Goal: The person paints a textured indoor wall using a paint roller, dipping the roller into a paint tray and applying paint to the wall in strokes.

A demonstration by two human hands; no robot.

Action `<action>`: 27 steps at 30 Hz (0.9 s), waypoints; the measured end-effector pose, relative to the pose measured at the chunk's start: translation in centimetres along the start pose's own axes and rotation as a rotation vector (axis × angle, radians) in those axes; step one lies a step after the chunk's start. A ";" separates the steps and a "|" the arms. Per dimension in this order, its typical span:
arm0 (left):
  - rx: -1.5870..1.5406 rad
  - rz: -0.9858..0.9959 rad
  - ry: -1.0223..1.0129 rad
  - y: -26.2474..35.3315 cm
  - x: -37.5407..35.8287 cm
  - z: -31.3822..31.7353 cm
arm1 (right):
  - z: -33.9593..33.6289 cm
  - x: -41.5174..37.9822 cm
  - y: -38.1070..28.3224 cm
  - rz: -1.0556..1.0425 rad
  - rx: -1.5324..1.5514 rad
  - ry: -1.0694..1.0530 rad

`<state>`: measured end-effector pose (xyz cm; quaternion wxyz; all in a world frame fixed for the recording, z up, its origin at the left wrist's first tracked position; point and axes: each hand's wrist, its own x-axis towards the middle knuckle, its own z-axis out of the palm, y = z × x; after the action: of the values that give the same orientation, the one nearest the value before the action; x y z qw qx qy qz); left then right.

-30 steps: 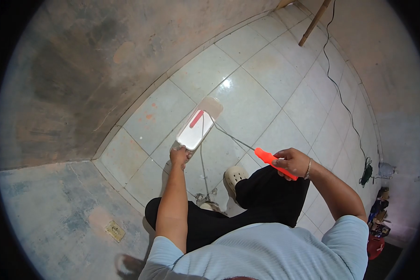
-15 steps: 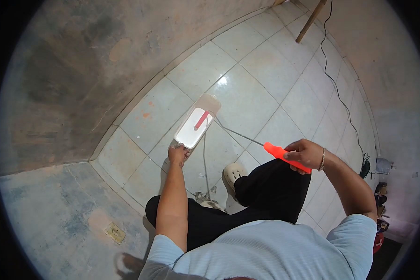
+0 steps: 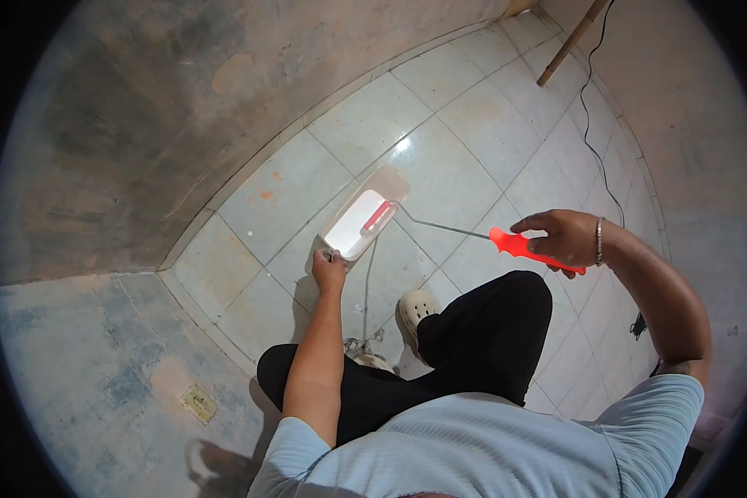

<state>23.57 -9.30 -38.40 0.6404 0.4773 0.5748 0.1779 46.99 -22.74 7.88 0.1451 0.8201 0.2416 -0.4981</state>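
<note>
My left hand (image 3: pixel 329 270) pinches the near end of a translucent paint tray (image 3: pixel 397 179). White paint (image 3: pixel 351 226) covers the tray's lower part. Inside the tray, a small paint roller (image 3: pixel 378 217) with a pinkish-red side lies at a slant over the paint. Its thin bent metal rod runs right to a bright orange handle (image 3: pixel 513 243). Around that handle is my right hand (image 3: pixel 566 236), wearing a bracelet, with the thumb and fingers on a fairly loose grip. How far the roller dips into the paint cannot be made out.
Pale floor tiles (image 3: pixel 452 166) surround the tray. A patchy bare wall (image 3: pixel 141 124) rises on the left, with a wall socket (image 3: pixel 197 403) low down. A wooden pole (image 3: pixel 573 41) and a black cable (image 3: pixel 587 124) are at the upper right. My shoe (image 3: pixel 419 311) is close to the tray.
My right hand has moved right, taking the roller handle along. The roller has shifted slightly right within the tray. The tray and my left hand sit a little further right and up in view.
</note>
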 end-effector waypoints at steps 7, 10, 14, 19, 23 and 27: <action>0.185 0.133 0.073 -2.2 0.4 -0.3 | 0.6 0.1 -0.8 0.046 -0.094 -0.039; 0.163 0.094 0.056 -2.3 0.5 -0.4 | -0.2 -1.6 -1.0 0.084 -0.134 -0.047; 0.162 0.072 0.038 -1.6 0.6 -0.5 | -0.5 -2.4 -1.2 0.071 -0.095 -0.016; 0.175 0.115 0.054 -1.6 0.2 -0.4 | 1.2 -0.3 -2.3 -0.013 -0.088 -0.081; 0.114 0.095 0.025 -1.6 0.0 -0.5 | 1.6 -1.0 -3.6 0.004 -0.143 -0.154; 0.109 0.099 0.022 -3.2 0.9 -0.5 | 1.3 -3.3 -4.3 0.021 -0.163 -0.152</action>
<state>22.36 -9.96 -41.40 0.5976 0.5373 0.5662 0.1831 42.46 -20.59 10.21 0.2344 0.7679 0.2608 -0.5361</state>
